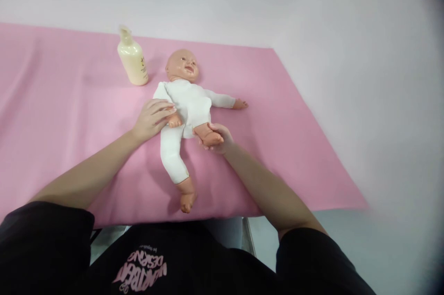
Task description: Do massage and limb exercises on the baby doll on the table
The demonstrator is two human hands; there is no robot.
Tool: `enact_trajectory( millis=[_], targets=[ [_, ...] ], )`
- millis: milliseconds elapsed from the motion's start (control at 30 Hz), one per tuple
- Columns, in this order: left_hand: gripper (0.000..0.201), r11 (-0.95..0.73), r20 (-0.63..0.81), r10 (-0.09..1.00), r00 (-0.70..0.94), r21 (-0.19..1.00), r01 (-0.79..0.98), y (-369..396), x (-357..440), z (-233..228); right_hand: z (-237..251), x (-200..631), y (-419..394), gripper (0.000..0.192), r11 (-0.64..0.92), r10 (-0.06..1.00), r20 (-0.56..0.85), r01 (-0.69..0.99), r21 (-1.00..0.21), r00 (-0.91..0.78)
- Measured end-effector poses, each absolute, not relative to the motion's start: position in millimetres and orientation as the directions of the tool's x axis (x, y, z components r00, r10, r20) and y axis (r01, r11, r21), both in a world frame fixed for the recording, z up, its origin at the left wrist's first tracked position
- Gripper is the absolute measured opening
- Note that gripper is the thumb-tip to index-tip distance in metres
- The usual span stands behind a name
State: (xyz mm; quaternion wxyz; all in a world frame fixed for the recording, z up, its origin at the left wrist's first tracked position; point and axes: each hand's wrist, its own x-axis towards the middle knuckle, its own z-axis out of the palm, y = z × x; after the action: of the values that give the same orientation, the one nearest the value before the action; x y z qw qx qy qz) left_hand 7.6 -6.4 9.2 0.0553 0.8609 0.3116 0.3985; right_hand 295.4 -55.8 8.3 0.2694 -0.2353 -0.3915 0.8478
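Note:
A baby doll (189, 96) with a white cloth body lies on its back, its head away from me. My left hand (151, 118) is closed over the doll's arm at the wrist, and the doll's small fist (174, 120) shows beside my fingertips. On the other side, my right hand (224, 137) grips the doll's raised, bent leg near the foot (210, 137). My thumb lies along the ankle, and the fingers pass underneath, partly hidden. The doll's other leg (171, 158) stretches toward me, and its other arm points out to the right.
A pale yellow pump bottle (134, 61) stands upright left of the doll's head. Pink cloth (277, 147) covers the table, whose front edge runs close to my body. Behind it is a plain pale surface (312, 17).

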Motion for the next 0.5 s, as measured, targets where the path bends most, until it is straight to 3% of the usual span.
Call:
enact_trajectory(
  millis=[100,200,333,500],
  targets=[
    [0.037,-0.740,0.664,0.649,0.371,0.439,0.509,-8,7,9,6,296,-56,0.046,-0.534,0.620,-0.140,-0.285,-0.796,-0.772],
    [0.045,-0.666,0.692,0.705,0.158,0.568,0.483,-5,4,4,3,298,-58,0.052,-0.524,0.529,-0.060,-0.271,-0.807,-0.846],
    [0.053,-0.577,0.646,0.758,-0.088,0.728,0.370,13,-6,-9,0,300,-61,0.057,-0.579,0.276,0.050,-0.207,-0.788,-0.960],
    [0.064,-0.528,0.573,0.797,-0.191,0.815,0.239,39,-27,-23,9,292,-63,0.049,-0.563,-0.063,0.097,-0.045,-0.826,-0.993]
  ],
)
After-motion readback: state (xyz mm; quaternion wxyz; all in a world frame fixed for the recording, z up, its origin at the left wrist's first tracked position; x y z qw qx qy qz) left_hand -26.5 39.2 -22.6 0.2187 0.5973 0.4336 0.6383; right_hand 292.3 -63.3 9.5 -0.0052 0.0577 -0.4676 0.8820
